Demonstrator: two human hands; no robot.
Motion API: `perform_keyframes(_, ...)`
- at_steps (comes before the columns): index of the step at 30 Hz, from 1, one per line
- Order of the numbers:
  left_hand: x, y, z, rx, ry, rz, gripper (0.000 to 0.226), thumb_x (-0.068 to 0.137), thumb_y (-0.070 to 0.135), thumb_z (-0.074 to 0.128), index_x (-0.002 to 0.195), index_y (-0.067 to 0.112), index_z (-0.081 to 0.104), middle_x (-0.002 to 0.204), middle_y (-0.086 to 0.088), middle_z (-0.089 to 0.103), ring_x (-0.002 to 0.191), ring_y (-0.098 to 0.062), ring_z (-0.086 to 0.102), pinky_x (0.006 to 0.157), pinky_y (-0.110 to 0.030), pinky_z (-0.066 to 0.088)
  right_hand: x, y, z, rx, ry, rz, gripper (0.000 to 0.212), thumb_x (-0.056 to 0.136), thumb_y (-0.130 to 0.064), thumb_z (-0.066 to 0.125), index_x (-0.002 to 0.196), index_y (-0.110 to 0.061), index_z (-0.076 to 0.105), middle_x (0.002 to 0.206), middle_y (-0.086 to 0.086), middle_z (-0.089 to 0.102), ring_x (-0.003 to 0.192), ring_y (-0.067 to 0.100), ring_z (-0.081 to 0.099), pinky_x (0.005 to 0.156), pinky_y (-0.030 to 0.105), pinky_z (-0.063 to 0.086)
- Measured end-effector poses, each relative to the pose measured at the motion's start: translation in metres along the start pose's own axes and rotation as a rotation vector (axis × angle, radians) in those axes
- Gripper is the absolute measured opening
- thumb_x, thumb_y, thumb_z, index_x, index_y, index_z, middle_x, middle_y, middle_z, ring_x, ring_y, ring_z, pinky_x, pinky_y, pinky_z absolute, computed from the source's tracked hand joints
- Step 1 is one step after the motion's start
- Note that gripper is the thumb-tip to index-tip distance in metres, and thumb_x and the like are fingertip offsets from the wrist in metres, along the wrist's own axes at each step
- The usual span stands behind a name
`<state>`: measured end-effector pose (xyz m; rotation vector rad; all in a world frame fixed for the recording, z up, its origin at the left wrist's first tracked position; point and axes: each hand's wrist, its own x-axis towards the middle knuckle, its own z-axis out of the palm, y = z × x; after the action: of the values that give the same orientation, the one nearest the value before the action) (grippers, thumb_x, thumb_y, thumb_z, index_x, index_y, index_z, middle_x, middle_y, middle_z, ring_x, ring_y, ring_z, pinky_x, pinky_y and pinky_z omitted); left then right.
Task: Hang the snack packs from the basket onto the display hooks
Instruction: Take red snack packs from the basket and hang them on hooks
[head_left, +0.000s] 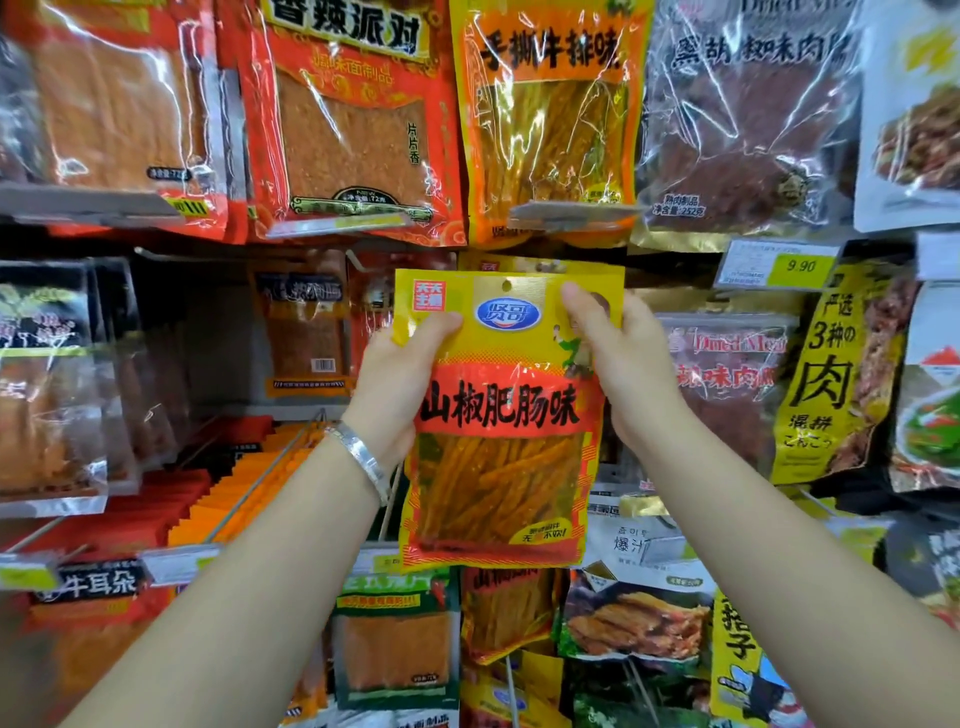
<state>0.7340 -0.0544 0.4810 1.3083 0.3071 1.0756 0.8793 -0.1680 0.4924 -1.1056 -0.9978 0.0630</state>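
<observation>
I hold a yellow and red snack pack upright in front of the middle row of the display. My left hand grips its upper left edge, thumb on the front. My right hand grips its upper right edge, thumb near the top. The pack's hang hole sits at its top centre, level with the hooks. A bare hook juts out just left of the pack's top. The basket is out of view.
Rows of hanging snack packs fill the wall: red packs and an orange pack above, dark meat packs to the right, more packs below. A price tag reading 9.90 sits upper right. Long wire hooks with orange packs run at lower left.
</observation>
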Motion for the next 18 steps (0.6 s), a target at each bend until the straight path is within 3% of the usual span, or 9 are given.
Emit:
perform_keyframes(2,0.001,-0.001,0.009,0.027,-0.005,0.022,0.022,0.078,0.032,0.07,0.096,0.022,0.062,0.085,-0.002,0.075,0.074,-0.021,0.072,0.055,-0.03,0.055,0.001,-0.002,-0.001,-0.035,0.039,-0.013,0.011,0.083,-0.032,0.07,0.08,-0.025,0.062,0.092,0.011,0.07,0.088,0.027,0.067,0.079,0.043,0.053)
perform_keyframes(6,0.007,0.005,0.018,0.212,0.114,0.342,0.033,0.083,0.018,0.069,0.109,0.024,0.05,0.105,0.0,0.065,0.091,-0.013,0.066,0.071,-0.019,0.054,0.012,-0.005,-0.016,-0.079,0.112,-0.066,0.012,0.083,-0.028,0.071,0.076,-0.027,0.061,0.073,-0.011,0.069,0.073,0.007,0.066,0.068,0.027,0.052)
perform_keyframes(9,0.01,0.015,0.021,0.406,0.115,0.555,0.048,0.083,0.023,0.06,0.125,0.036,0.041,0.131,0.005,0.048,0.118,-0.006,0.048,0.1,-0.022,0.041,0.022,-0.005,-0.024,-0.155,0.152,-0.073,0.012,0.082,-0.032,0.071,0.077,-0.027,0.06,0.079,-0.007,0.068,0.079,0.016,0.066,0.075,0.037,0.051)
perform_keyframes(13,0.012,0.017,0.037,0.464,-0.13,0.548,0.056,0.091,0.015,0.047,0.143,0.027,0.033,0.147,0.003,0.036,0.132,-0.008,0.038,0.111,-0.035,0.034,0.038,-0.004,-0.023,-0.179,0.171,-0.069,0.014,0.083,-0.031,0.068,0.078,-0.024,0.057,0.083,-0.001,0.063,0.076,0.017,0.062,0.074,0.036,0.048)
perform_keyframes(16,0.012,0.015,0.048,0.517,-0.171,0.548,0.058,0.092,0.011,0.046,0.145,0.028,0.03,0.149,0.007,0.029,0.137,-0.007,0.03,0.112,-0.032,0.03,0.047,0.0,-0.021,-0.212,0.182,-0.039,0.016,0.083,-0.031,0.068,0.075,-0.025,0.054,0.077,-0.007,0.058,0.067,0.008,0.055,0.064,0.026,0.043)
perform_keyframes(18,0.012,0.015,0.05,0.515,-0.166,0.551,0.056,0.093,0.011,0.046,0.144,0.027,0.032,0.143,0.013,0.03,0.137,-0.008,0.029,0.111,-0.03,0.029,0.05,0.004,-0.021,-0.24,0.183,-0.031,0.016,0.083,-0.029,0.067,0.073,-0.026,0.056,0.075,-0.007,0.059,0.069,0.01,0.056,0.066,0.028,0.043)
